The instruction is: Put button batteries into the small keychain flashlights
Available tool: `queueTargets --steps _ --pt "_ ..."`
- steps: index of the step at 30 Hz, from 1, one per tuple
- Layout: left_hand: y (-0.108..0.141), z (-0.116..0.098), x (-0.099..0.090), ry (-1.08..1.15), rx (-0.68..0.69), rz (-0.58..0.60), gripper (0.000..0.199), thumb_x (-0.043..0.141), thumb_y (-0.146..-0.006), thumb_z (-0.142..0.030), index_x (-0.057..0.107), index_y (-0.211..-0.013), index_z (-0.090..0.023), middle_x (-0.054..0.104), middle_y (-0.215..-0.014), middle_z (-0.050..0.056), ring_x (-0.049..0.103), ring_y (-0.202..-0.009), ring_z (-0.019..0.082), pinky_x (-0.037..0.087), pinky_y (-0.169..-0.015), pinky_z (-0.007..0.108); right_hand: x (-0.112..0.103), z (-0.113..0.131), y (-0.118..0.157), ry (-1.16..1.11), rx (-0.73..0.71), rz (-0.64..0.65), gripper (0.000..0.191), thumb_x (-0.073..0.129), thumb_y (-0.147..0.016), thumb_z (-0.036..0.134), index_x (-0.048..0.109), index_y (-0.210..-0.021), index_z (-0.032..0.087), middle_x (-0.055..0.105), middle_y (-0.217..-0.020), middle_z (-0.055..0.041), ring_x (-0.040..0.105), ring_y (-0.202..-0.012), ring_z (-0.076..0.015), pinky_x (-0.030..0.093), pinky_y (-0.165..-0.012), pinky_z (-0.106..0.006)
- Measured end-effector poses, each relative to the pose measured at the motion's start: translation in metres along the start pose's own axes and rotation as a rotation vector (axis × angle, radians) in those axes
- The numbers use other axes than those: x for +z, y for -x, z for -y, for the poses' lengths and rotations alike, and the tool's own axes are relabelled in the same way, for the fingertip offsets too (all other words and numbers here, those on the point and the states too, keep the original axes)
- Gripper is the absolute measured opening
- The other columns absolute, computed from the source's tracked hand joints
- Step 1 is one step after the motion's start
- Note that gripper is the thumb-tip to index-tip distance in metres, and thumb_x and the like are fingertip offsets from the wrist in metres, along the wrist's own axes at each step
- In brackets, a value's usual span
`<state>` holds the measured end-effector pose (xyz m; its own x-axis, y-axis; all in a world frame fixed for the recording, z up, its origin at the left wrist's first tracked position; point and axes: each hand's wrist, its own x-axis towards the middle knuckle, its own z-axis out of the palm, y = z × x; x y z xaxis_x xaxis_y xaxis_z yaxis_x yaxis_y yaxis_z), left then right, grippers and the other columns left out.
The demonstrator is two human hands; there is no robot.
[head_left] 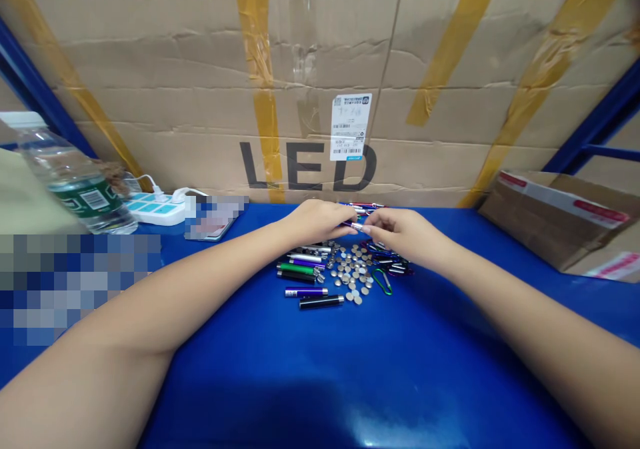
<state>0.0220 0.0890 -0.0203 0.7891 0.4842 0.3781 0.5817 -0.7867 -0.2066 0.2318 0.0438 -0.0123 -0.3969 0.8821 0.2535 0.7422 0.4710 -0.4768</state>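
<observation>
Both hands meet above the far part of the blue table point(320, 362). My left hand point(325, 222) is closed round a small dark purple tube point(349, 224). The fingertips of my right hand point(400, 229) pinch the tube's silvery end point(357, 226). Below the hands lies a pile of small round button cells point(354, 272). To its left are several tubes, among them a green one point(297, 268), a purple one point(306, 292) and a black one point(321, 302). Dark carabiners point(393, 262) and a green carabiner point(383, 281) lie to the right.
Behind stands a large taped cardboard box point(200, 102) marked LED. A water bottle point(80, 182), a white power strip point(155, 208) and a phone-like flat item point(217, 219) are at the left. An open cardboard box point(550, 222) sits at the right. More pens point(370, 205) lie behind the hands.
</observation>
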Motion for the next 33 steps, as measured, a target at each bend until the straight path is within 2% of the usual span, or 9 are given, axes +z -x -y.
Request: queueTargets --steps 6,11,14,16,19,21,23,27,33 --pt "0.000 0.000 0.000 0.040 0.040 0.013 0.032 0.037 -0.098 -0.041 0.059 -0.099 -0.018 0.068 -0.095 0.005 0.063 -0.084 0.018 0.040 -0.062 0.026 0.004 0.003 0.001 -0.007 -0.023 0.005 0.017 0.049 -0.087 0.031 0.056 -0.077 0.019 0.061 -0.070 -0.0003 0.053 -0.063 -0.0134 0.038 -0.058 -0.025" --pt "-0.003 0.004 -0.009 0.398 0.025 0.151 0.042 0.028 -0.099 -0.040 0.059 -0.081 -0.018 0.065 -0.079 0.002 0.059 -0.075 0.015 0.041 -0.068 0.027 0.003 0.008 0.003 0.231 -0.138 -0.053 0.013 0.048 -0.088 0.024 0.055 -0.078 0.019 0.064 -0.079 -0.0042 0.054 -0.069 -0.0163 0.037 -0.062 -0.026" --pt "-0.004 0.005 -0.013 0.659 -0.040 0.156 0.025 0.044 -0.093 -0.040 0.056 -0.097 -0.019 0.065 -0.098 0.003 0.059 -0.089 0.015 0.043 -0.078 0.026 0.002 0.008 0.003 0.282 -0.156 -0.071 0.013 0.047 -0.089 0.024 0.056 -0.081 0.020 0.065 -0.083 -0.0042 0.056 -0.071 -0.0166 0.036 -0.062 -0.026" --pt "-0.003 0.004 -0.014 0.747 -0.074 0.115 0.026 0.055 -0.086 -0.038 0.051 -0.103 -0.019 0.063 -0.105 0.005 0.058 -0.094 0.015 0.044 -0.079 0.025 0.002 0.007 0.003 0.256 -0.153 -0.068 0.011 0.049 -0.089 0.023 0.055 -0.080 0.020 0.066 -0.082 -0.0033 0.056 -0.070 -0.0157 0.035 -0.061 -0.025" --pt "-0.003 0.003 -0.015 0.766 -0.103 0.185 0.021 0.049 -0.090 -0.038 0.052 -0.089 -0.017 0.061 -0.081 0.002 0.055 -0.073 0.012 0.043 -0.067 0.024 0.002 0.008 0.003 0.295 -0.144 -0.055 0.013 0.048 -0.089 0.023 0.055 -0.078 0.019 0.066 -0.082 -0.0032 0.056 -0.070 -0.0158 0.035 -0.060 -0.025" --pt "-0.003 0.003 -0.015 0.769 -0.140 0.273 0.034 0.036 -0.095 -0.042 0.055 -0.082 -0.017 0.055 -0.068 0.000 0.050 -0.062 0.011 0.040 -0.061 0.024 0.004 0.011 0.004 0.382 -0.144 -0.052 0.016 0.047 -0.091 0.024 0.056 -0.078 0.020 0.066 -0.083 -0.0039 0.057 -0.072 -0.0174 0.034 -0.061 -0.026" --pt "-0.004 0.004 -0.015 0.771 -0.149 0.284 0.035 0.036 -0.095 -0.044 0.057 -0.085 -0.017 0.053 -0.067 -0.001 0.049 -0.062 0.011 0.039 -0.060 0.024 0.005 0.013 0.005 0.452 -0.143 -0.050 0.018 0.045 -0.092 0.025 0.057 -0.080 0.020 0.067 -0.084 -0.0045 0.059 -0.074 -0.0191 0.034 -0.062 -0.027" --pt "-0.006 0.004 -0.015 0.728 -0.047 0.193 0.021 0.051 -0.088 -0.038 0.055 -0.092 -0.017 0.057 -0.081 0.000 0.051 -0.073 0.012 0.040 -0.066 0.024 0.006 0.015 0.006 0.462 -0.146 -0.040 0.018 0.044 -0.093 0.026 0.059 -0.083 0.021 0.069 -0.086 -0.0044 0.060 -0.075 -0.0191 0.035 -0.062 -0.027" --pt "-0.004 0.002 -0.019 0.817 -0.142 0.396 0.044 0.026 -0.098 -0.045 0.059 -0.085 -0.017 0.045 -0.058 -0.003 0.043 -0.052 0.011 0.037 -0.054 0.024 0.005 0.017 0.006 0.612 -0.158 -0.032 0.021 0.043 -0.093 0.027 0.062 -0.088 0.020 0.070 -0.089 -0.0062 0.062 -0.078 -0.0213 0.035 -0.064 -0.029"
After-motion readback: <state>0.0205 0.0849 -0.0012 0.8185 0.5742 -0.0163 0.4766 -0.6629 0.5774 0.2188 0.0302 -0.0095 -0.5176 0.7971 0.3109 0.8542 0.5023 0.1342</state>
